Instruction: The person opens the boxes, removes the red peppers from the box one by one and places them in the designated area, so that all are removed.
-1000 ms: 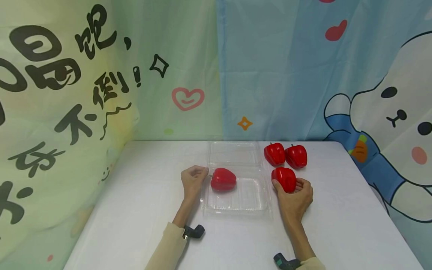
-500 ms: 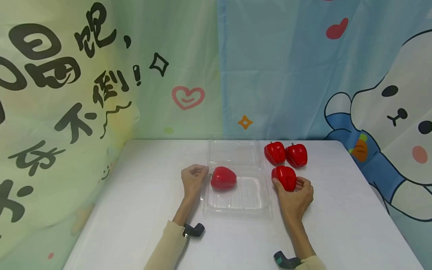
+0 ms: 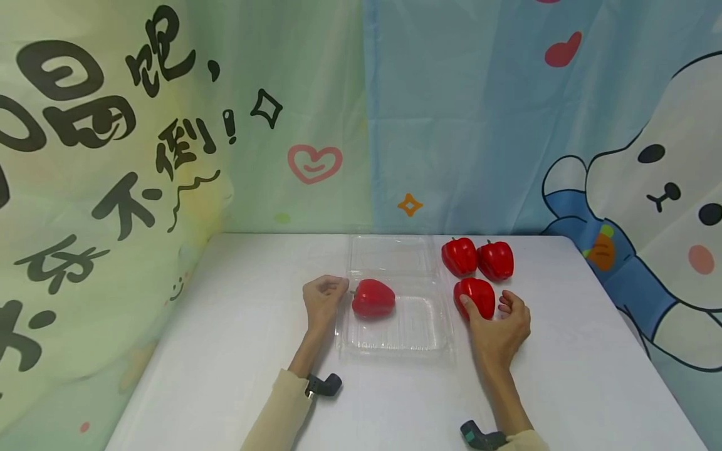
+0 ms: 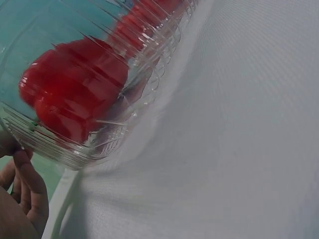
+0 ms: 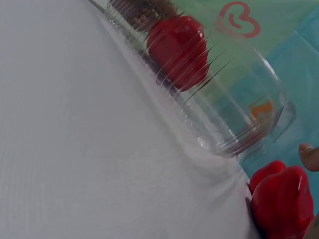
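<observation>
A clear plastic clamshell box (image 3: 420,322) lies with its lid (image 3: 392,255) folded back. One red bell pepper (image 3: 373,299) sits in its left part. My left hand (image 3: 323,304) pinches the box's left rim between thumb and fingers, also seen in the left wrist view. Right of the box, another red bell pepper (image 3: 475,295) rests on the table. Around it is my right hand (image 3: 501,332), fingers spread apart from its side. In the right wrist view, the thumb (image 5: 310,157) stands off this near pepper (image 5: 281,204); the other fingers are mostly cut off.
Two more red bell peppers, one (image 3: 459,257) beside the other (image 3: 496,260), lie behind the right hand near the table's back edge. A white cloth covers the table (image 3: 237,351). A printed curtain (image 3: 451,113) hangs behind it.
My right hand's fingers have opened away from the pepper and the hand has shifted slightly right. The pepper stays in place. My left hand and the box have not moved.
</observation>
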